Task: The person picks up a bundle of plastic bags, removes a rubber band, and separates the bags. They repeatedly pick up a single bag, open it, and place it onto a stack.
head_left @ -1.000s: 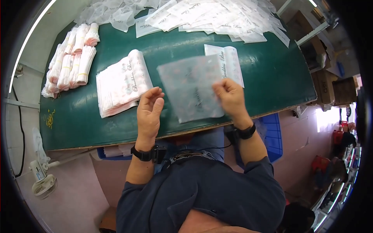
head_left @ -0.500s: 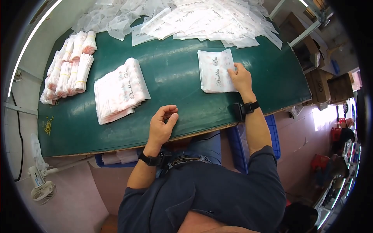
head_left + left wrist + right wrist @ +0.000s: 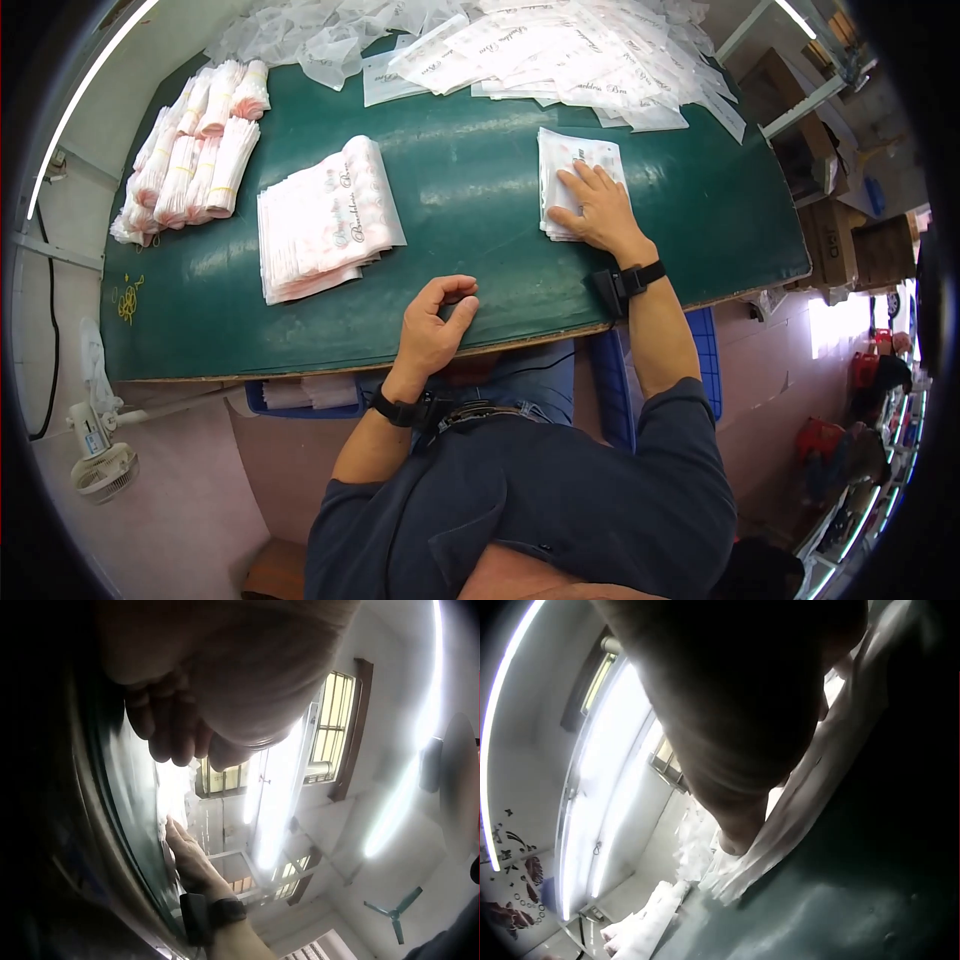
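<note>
In the head view the right hand [image 3: 600, 212] lies flat with spread fingers on a small stack of printed translucent bags [image 3: 556, 160] at the table's right. The right wrist view shows that hand [image 3: 735, 727] from below, its fingertips on the bag edges [image 3: 802, 802]. My left hand [image 3: 434, 328] hovers by the table's front edge, fingers loosely curled and holding nothing; it also fills the top of the left wrist view [image 3: 225, 682]. A thicker pile of printed bags [image 3: 325, 225], its top one rolled over at the right side, lies left of centre.
Banded bundles of bags [image 3: 190, 150] lie at the green table's [image 3: 470, 190] left. Loose printed bags [image 3: 570, 60] and crumpled clear ones [image 3: 330, 45] spread along the back. Yellow rubber bands [image 3: 127, 300] lie front left. Blue crates [image 3: 705, 360] stand below the front edge.
The bag carried by the right hand one second ago is now on the right stack. That hand has moved from the stack's edge onto its top. The left hand has shifted right, still empty.
</note>
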`<state>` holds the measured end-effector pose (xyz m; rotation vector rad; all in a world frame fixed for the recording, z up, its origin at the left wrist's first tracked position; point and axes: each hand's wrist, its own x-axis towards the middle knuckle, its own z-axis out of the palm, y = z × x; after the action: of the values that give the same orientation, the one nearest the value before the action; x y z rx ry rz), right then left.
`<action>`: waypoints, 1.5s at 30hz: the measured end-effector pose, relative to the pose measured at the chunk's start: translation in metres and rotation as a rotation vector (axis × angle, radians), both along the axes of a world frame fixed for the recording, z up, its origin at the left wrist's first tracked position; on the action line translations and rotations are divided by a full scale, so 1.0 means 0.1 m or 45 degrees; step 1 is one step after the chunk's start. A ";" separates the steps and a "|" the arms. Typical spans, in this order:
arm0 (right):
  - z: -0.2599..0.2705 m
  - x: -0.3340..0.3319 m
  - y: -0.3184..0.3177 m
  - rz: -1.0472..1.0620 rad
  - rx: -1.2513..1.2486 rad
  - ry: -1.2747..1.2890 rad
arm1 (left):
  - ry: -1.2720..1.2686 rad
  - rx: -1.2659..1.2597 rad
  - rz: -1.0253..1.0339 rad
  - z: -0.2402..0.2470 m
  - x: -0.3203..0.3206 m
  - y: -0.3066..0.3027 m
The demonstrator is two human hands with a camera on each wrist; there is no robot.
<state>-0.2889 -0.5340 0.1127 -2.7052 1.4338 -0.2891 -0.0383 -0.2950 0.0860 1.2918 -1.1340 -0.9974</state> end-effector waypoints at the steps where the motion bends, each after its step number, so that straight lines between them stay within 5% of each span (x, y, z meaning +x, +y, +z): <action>1: 0.00 -0.03 0.01 -0.004 0.012 0.004 | 0.005 0.009 0.008 0.00 -0.01 0.03; 13: -0.04 -0.22 -0.10 0.230 0.010 -0.176 | -0.101 -0.071 0.187 0.33 0.37 0.09; 17: 0.18 0.08 0.07 0.149 -0.191 -0.348 | -0.785 -0.254 0.695 0.46 0.99 0.19; 20: 0.43 0.79 0.44 0.376 0.232 -0.835 | -1.039 -0.182 0.794 0.46 1.36 0.23; 25: 0.33 1.88 0.85 0.732 0.079 -0.826 | -1.469 -0.102 0.699 0.44 1.45 0.22; 28: 0.11 2.16 0.87 0.887 -0.210 -0.629 | -1.414 -0.093 0.718 0.44 1.40 0.23; 38: -0.05 2.22 0.84 0.843 0.122 -0.739 | -1.217 -0.127 0.819 0.34 1.38 0.21; 41: 0.02 2.19 0.87 0.846 0.132 -0.784 | -0.549 0.113 0.918 0.40 1.31 0.16; 45: 0.10 2.10 1.01 0.955 0.066 -0.749 | -0.368 0.073 0.933 0.37 1.27 0.07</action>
<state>-0.0791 -0.4328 0.1225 -2.5527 0.2483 -0.8558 0.0885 -0.2884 0.1233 1.7548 -0.7321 -0.3057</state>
